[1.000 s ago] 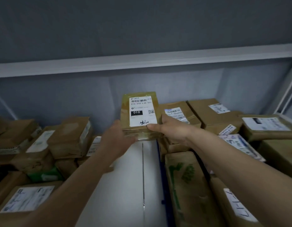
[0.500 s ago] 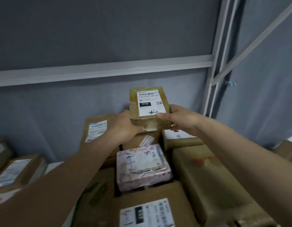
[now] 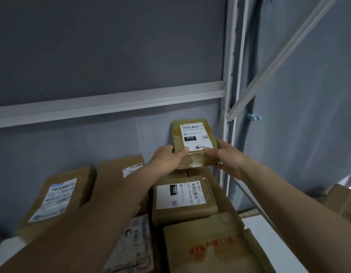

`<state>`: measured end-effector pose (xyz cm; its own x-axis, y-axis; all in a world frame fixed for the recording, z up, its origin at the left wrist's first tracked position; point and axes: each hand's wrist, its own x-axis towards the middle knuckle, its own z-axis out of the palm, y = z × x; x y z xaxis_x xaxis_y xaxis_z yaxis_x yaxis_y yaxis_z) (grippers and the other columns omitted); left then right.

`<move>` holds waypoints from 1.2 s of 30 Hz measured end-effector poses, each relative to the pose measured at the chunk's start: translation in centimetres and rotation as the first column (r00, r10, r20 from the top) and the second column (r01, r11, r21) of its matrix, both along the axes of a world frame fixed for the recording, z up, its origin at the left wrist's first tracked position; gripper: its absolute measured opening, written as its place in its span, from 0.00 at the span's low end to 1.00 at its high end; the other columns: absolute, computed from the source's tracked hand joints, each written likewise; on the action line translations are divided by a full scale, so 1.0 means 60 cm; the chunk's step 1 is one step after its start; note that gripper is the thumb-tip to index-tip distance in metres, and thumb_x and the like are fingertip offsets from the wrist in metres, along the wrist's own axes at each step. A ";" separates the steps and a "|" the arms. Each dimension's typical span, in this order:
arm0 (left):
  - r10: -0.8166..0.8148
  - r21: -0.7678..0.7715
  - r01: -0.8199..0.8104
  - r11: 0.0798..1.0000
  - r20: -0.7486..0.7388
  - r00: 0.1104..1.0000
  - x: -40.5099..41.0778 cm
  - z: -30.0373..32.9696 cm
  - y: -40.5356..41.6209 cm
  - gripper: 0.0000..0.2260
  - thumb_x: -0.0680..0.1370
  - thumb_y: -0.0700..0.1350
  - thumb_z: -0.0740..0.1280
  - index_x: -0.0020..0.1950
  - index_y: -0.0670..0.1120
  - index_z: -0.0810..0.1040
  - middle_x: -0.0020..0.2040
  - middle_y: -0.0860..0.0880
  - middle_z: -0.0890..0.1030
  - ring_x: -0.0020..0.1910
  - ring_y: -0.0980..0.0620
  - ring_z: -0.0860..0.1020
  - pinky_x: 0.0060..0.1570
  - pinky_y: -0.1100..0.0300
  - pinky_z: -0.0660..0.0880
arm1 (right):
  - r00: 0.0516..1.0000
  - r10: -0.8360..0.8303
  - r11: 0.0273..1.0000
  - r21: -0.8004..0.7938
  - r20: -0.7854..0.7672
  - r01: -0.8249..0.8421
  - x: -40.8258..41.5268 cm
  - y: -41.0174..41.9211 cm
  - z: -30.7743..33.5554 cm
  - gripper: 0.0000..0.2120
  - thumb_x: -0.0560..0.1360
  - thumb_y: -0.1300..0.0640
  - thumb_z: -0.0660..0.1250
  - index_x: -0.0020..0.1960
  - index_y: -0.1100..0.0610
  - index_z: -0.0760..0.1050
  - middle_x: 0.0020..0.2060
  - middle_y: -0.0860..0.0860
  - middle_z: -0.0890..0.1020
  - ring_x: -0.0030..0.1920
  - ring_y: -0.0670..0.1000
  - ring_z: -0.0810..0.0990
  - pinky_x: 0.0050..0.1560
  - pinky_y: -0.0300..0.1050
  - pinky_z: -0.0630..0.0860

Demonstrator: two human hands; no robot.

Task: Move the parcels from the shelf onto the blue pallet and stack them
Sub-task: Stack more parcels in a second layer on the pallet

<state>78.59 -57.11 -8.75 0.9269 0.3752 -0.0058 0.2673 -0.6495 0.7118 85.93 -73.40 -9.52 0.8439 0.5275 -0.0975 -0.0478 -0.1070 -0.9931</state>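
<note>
I hold a small brown taped parcel [image 3: 192, 142] with a white label marked 010 in the air, its label facing me. My left hand [image 3: 167, 157] grips its near left corner and my right hand [image 3: 223, 156] grips its near right corner. Below it lies a stack of brown parcels: one with a white label marked 150 [image 3: 182, 196], and nearer me a box with red print [image 3: 208, 247]. The blue pallet is not in view.
More cardboard parcels [image 3: 56, 198] lie at the left, and a pink patterned one [image 3: 135, 239] shows under my left arm. A white metal rack post [image 3: 230, 95] and diagonal brace stand right of the held parcel. A white shelf board [image 3: 269, 239] lies at lower right.
My view and both hands have swung right along the shelf with the parcel. The rack post and the parcel marked 150 have come in under the held parcel.
</note>
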 end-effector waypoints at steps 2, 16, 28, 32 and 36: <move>0.010 -0.015 -0.011 1.000 -0.021 1.000 0.028 -0.012 -0.007 0.21 0.80 0.59 0.57 0.63 0.46 0.76 0.54 0.50 0.78 0.49 0.52 0.75 0.48 0.59 0.70 | 0.999 -0.045 0.999 0.019 -0.010 0.045 0.023 -0.001 -0.017 0.19 0.80 0.62 0.61 0.69 0.50 0.67 0.55 0.49 0.81 0.51 0.47 0.79 0.45 0.39 0.73; 0.042 0.048 -0.033 0.998 -0.197 0.979 0.137 -0.123 -0.018 0.14 0.81 0.52 0.59 0.45 0.45 0.77 0.38 0.50 0.77 0.35 0.55 0.74 0.36 0.61 0.70 | 0.989 -0.142 0.962 -0.230 0.049 0.149 0.112 -0.006 -0.102 0.16 0.80 0.65 0.58 0.67 0.60 0.67 0.62 0.56 0.78 0.59 0.57 0.78 0.59 0.50 0.76; 0.061 0.217 0.011 0.976 -0.321 0.945 0.152 -0.147 -0.016 0.14 0.80 0.53 0.60 0.47 0.44 0.77 0.36 0.49 0.77 0.33 0.54 0.76 0.29 0.62 0.68 | 0.983 -0.182 0.927 -0.336 -0.009 0.169 0.146 -0.010 -0.177 0.09 0.76 0.65 0.63 0.54 0.59 0.69 0.39 0.50 0.79 0.39 0.49 0.79 0.35 0.42 0.74; 0.072 0.255 0.030 0.966 -0.383 0.921 0.156 -0.145 -0.015 0.12 0.79 0.53 0.61 0.47 0.44 0.76 0.38 0.49 0.77 0.34 0.54 0.75 0.29 0.62 0.65 | 0.978 -0.197 0.902 -0.377 0.069 0.209 0.147 -0.010 -0.185 0.08 0.74 0.63 0.66 0.50 0.56 0.69 0.41 0.52 0.80 0.40 0.50 0.80 0.39 0.44 0.76; 0.061 0.246 0.049 0.968 -0.419 0.906 0.158 -0.144 -0.009 0.15 0.77 0.55 0.63 0.55 0.45 0.78 0.45 0.49 0.78 0.38 0.54 0.76 0.33 0.61 0.68 | 0.982 -0.161 0.884 -0.428 0.096 0.187 0.142 -0.003 -0.179 0.05 0.75 0.61 0.66 0.48 0.56 0.70 0.49 0.58 0.81 0.49 0.57 0.81 0.53 0.54 0.79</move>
